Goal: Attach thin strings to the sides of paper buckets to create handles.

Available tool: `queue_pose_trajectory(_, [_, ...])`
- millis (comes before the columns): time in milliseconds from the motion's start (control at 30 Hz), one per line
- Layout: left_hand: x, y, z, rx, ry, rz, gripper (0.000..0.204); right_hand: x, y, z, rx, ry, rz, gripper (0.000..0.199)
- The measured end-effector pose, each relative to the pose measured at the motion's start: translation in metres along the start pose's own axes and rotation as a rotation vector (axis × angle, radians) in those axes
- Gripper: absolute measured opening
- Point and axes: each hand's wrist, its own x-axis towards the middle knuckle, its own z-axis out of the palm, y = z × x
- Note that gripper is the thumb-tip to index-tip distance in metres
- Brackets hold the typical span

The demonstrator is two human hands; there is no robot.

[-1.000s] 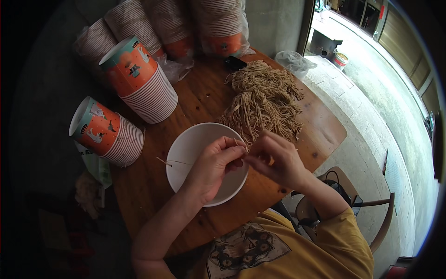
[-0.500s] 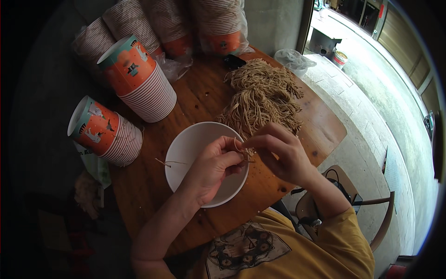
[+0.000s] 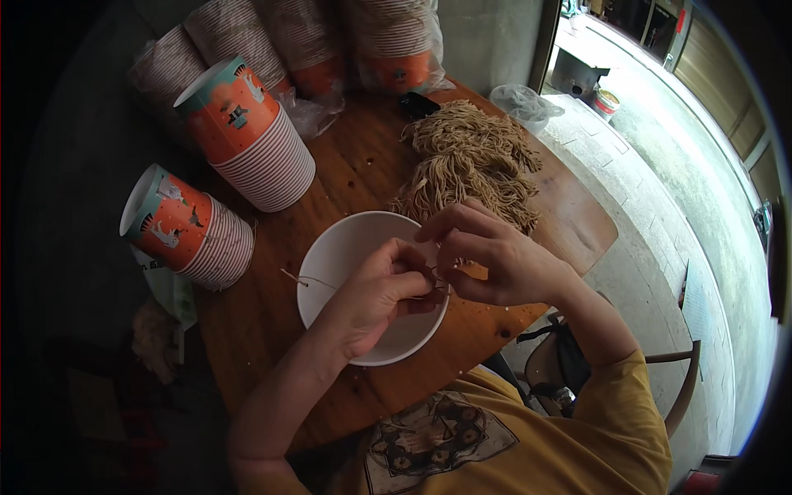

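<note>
A white-walled paper tub (image 3: 330,247) stands mouth-up at the middle of the table. Through its left rim passes a piece of tan twine (image 3: 294,276), with a short end sticking out. My left hand (image 3: 388,293) is over the tub, thumb and fingers pinched on twine near the right rim. Opposite it, my right hand (image 3: 495,260) curls its fingers, thumb and fingertips closed at the same twine beside the rim. The exact grip is partly hidden. Behind my right hand lies a large heap of tan twine (image 3: 474,157).
Two stacks of orange-and-teal paper tubs, one nearer (image 3: 186,227) and one farther (image 3: 247,132), stand at the left. Plastic-wrapped tub stacks (image 3: 396,41) line the back. A clear plastic bag (image 3: 528,106) sits at the table's far right edge; a chair (image 3: 681,388) stands right.
My right hand has shifted slightly, its fingers curling inward and its thumb moving closer to my left fingertips. My left hand stays pinched over the tub.
</note>
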Motion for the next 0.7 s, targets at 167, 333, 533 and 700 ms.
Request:
queue_pose_trajectory(167, [0.002, 0.005, -0.006, 0.068, -0.122, -0.122, 0.02, -0.009, -0.004, 0.002, 0.336, -0.138, 0.28, 0.005])
queue_pose_trajectory(333, [0.004, 0.007, -0.007, 0.114, -0.175, -0.09, 0.022, -0.011, -0.011, 0.004, 0.946, -0.023, 0.669, 0.007])
queue_pose_trajectory(533, [0.003, 0.005, -0.006, 0.168, -0.164, -0.054, 0.02, -0.017, -0.009, 0.006, 0.539, -0.036, 0.551, 0.01])
queue_pose_trajectory(700, [-0.001, 0.001, -0.001, 0.173, -0.118, -0.065, 0.017, -0.021, -0.003, 0.01, 0.59, -0.003, 0.557, 0.011])
